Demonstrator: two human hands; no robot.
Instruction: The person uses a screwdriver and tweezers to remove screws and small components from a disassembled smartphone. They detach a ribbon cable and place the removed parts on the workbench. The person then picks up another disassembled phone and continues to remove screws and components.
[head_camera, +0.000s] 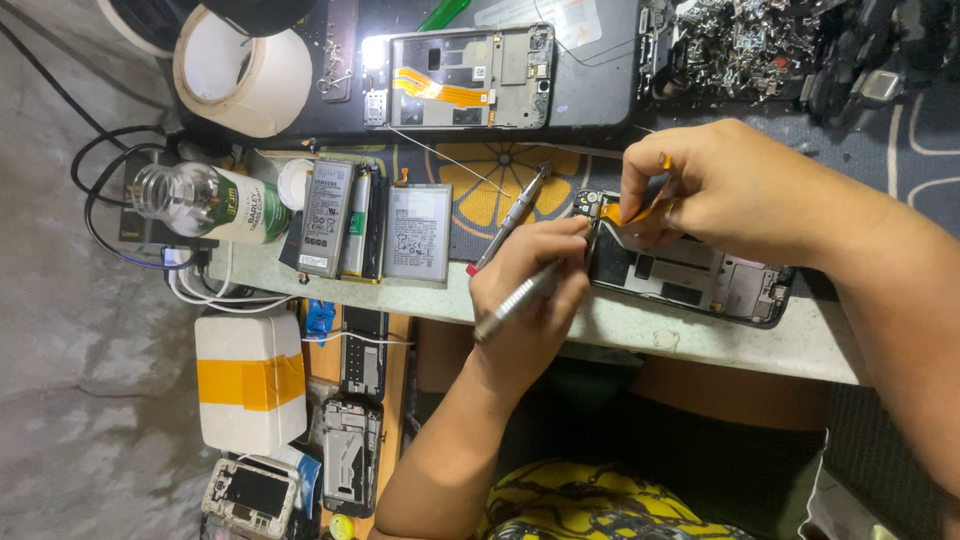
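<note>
An opened black phone (700, 278) lies on the pale counter edge (640, 335), its inner boards showing. My right hand (720, 185) comes in from the right and pinches an orange flex cable (628, 212) at the phone's left end. My left hand (530, 290) rises from below and grips a slim silver metal tool (512, 302), its fingers resting against the phone's left end. A second silver screwdriver (518, 212) with a red end lies on the patterned mat just above my left hand.
Two flat phone batteries (325, 215) (418, 232) lie left of the hands beside a clear bottle (200, 200). Farther back sit another stripped phone frame (470, 75), a tape roll (245, 70) and a heap of metal parts (750, 40). A white box (250, 380) and more phone frames (350, 455) are at lower left.
</note>
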